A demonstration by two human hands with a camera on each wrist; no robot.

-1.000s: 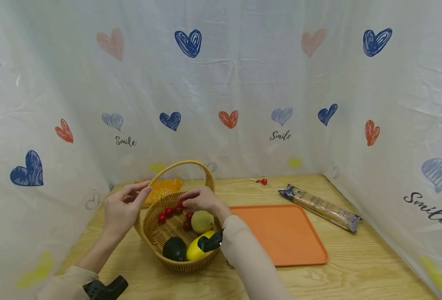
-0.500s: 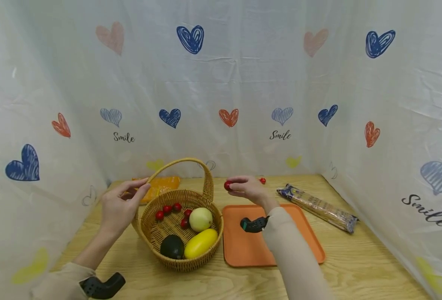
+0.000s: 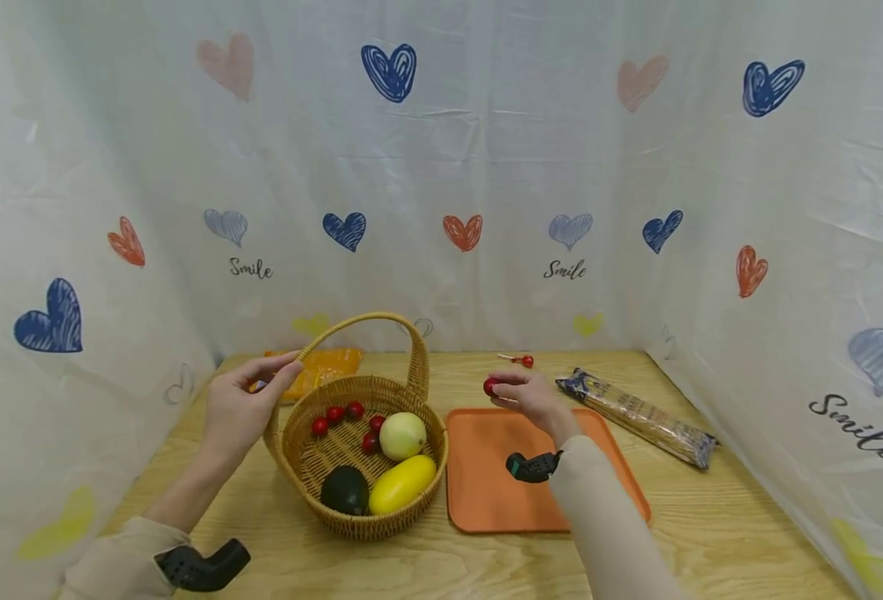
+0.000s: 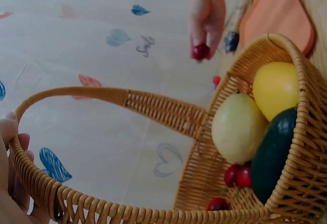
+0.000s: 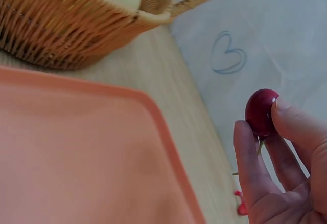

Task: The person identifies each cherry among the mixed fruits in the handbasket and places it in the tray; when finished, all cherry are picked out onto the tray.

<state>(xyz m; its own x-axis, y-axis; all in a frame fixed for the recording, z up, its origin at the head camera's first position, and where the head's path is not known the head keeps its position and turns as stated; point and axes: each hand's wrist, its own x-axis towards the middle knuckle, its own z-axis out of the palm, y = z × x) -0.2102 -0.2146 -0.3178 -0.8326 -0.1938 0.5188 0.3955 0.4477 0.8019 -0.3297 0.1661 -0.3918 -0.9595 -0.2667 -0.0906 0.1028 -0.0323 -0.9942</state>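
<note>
My left hand [image 3: 241,408] pinches the handle [image 4: 163,112] of a wicker basket [image 3: 359,527] on the left side of the table. Inside lie a yellow oblong fruit [image 3: 402,485], a dark green rounded fruit [image 3: 345,490], a pale yellow-green round fruit [image 3: 402,437] and several red cherries [image 3: 335,414]. Above the back part of an orange tray [image 3: 501,510], my right hand [image 3: 537,402] holds one dark red cherry [image 5: 260,112] between thumb and fingers. A green stem hangs below that cherry in the right wrist view.
Behind the basket lies an orange packet [image 3: 331,364]. A red lollipop [image 3: 526,361] lies at the table's back, beyond the tray. To the right, a long clear packet with dark ends [image 3: 640,417] lies slantwise. A white sheet printed with hearts [image 3: 462,232] surrounds the table.
My right hand has lifted a cherry out of the basket and carried it right, over the tray, lately a little lower. The left hand keeps its hold on the handle.
</note>
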